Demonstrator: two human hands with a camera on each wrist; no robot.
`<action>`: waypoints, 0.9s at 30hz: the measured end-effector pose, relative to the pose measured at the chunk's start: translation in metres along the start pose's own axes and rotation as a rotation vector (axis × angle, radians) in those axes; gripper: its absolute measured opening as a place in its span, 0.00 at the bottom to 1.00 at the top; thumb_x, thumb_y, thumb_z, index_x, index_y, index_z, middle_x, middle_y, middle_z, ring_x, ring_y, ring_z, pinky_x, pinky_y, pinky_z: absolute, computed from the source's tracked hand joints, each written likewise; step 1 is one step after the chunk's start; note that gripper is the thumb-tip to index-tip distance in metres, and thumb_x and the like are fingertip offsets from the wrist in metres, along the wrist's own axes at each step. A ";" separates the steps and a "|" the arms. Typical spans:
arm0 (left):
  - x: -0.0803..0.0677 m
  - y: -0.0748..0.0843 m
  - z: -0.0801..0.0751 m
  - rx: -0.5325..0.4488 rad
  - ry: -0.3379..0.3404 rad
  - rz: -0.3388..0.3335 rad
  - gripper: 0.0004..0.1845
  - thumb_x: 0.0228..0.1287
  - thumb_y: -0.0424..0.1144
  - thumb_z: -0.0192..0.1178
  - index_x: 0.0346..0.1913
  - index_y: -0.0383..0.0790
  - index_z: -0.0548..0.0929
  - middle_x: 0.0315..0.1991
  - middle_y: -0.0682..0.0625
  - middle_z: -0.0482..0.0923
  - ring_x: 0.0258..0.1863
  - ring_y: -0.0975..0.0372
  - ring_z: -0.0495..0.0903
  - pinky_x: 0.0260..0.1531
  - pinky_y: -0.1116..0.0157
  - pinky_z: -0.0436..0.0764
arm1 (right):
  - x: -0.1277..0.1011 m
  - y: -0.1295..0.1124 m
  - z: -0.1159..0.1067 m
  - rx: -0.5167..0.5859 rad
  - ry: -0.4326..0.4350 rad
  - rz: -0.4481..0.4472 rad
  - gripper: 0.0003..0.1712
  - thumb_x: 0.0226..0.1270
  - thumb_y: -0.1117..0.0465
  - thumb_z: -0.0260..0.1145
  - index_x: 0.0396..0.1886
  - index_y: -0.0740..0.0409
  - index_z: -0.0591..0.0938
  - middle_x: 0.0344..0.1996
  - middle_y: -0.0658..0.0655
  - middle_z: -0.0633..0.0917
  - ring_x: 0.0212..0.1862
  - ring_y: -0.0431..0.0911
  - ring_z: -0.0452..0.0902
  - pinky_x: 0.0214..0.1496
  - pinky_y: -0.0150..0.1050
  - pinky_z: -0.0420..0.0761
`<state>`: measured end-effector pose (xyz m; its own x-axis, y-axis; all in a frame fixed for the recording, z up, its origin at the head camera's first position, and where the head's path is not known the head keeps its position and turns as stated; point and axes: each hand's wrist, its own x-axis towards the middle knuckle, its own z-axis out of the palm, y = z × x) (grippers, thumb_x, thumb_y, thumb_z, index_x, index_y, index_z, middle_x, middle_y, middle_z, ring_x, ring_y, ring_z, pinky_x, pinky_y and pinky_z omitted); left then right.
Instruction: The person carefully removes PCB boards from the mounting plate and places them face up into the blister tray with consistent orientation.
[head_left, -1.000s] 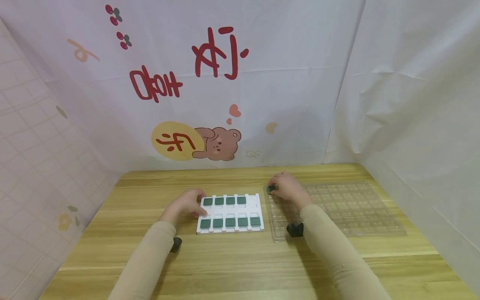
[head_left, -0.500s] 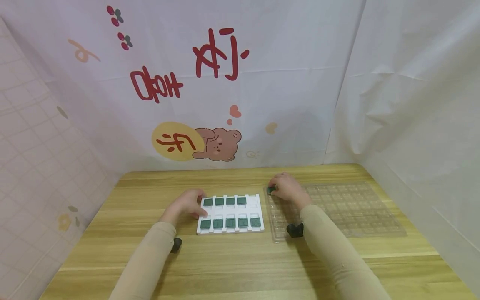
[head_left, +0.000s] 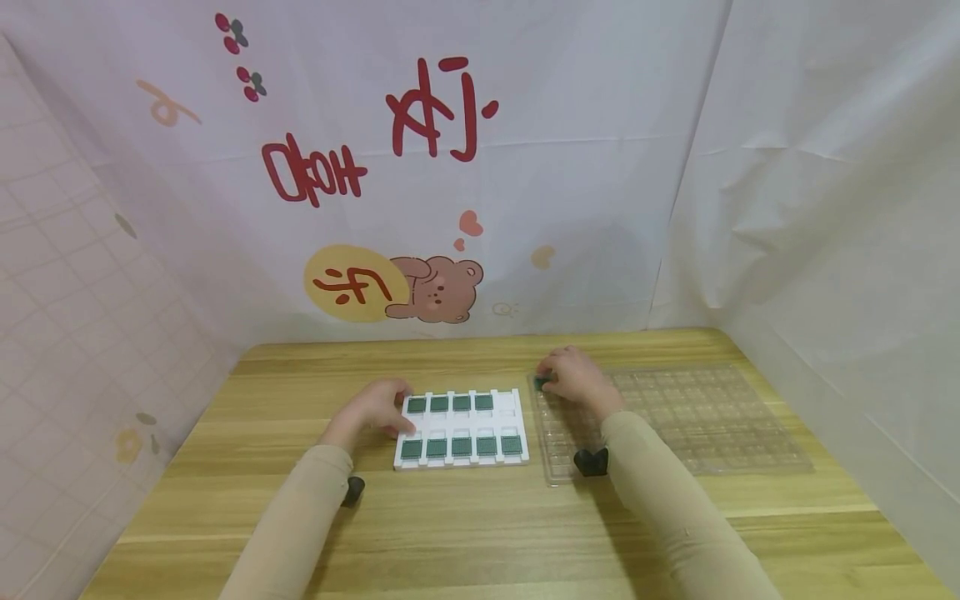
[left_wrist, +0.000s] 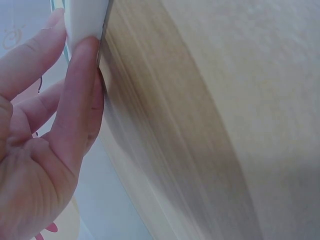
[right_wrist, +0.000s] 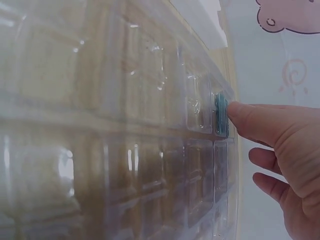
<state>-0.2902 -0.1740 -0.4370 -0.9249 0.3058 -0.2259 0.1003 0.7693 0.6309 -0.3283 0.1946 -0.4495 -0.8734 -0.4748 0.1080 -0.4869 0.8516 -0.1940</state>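
Note:
My left hand holds the left edge of a white tray lying on the table. In the left wrist view, thumb and fingers pinch the edge of that white tray. Green square circuit boards sit in two rows of slots; the slot at the far right corner has no board in it. At the far left corner of a clear plastic tray, my right hand has its fingertips on a green circuit board in a corner pocket. The thumb touches it; the index fingertip is hidden in the right wrist view.
The clear tray has many pockets and lies to the right of the white one, with a narrow gap between. Both rest on a wooden table. A printed white cloth hangs behind and along the sides.
Both hands and both trays stay in place. The right fingertips now cover slightly more of the circuit board, and the whole head view has shifted down very slightly.

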 end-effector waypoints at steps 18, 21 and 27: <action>-0.002 0.002 0.000 -0.014 -0.009 0.017 0.35 0.45 0.28 0.78 0.58 0.25 0.75 0.51 0.35 0.75 0.32 0.56 0.78 0.27 0.64 0.85 | -0.014 -0.008 -0.012 0.094 0.145 0.065 0.20 0.62 0.58 0.73 0.53 0.57 0.84 0.46 0.54 0.85 0.49 0.53 0.75 0.52 0.51 0.77; -0.002 0.002 0.000 -0.010 -0.004 0.015 0.35 0.44 0.28 0.78 0.58 0.25 0.75 0.52 0.35 0.75 0.35 0.55 0.78 0.28 0.64 0.84 | -0.019 -0.013 -0.017 0.108 0.178 0.045 0.21 0.62 0.58 0.73 0.54 0.57 0.84 0.47 0.55 0.85 0.52 0.54 0.75 0.56 0.53 0.76; -0.001 0.001 0.000 -0.001 -0.003 0.011 0.35 0.44 0.29 0.79 0.58 0.26 0.76 0.52 0.36 0.75 0.37 0.55 0.78 0.29 0.64 0.84 | -0.025 -0.020 -0.023 0.137 0.248 -0.019 0.21 0.61 0.59 0.74 0.54 0.57 0.83 0.51 0.57 0.84 0.56 0.56 0.75 0.61 0.57 0.72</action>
<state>-0.2890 -0.1733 -0.4359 -0.9228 0.3160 -0.2206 0.1106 0.7655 0.6339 -0.2964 0.1949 -0.4255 -0.8459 -0.4069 0.3449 -0.5132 0.7972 -0.3181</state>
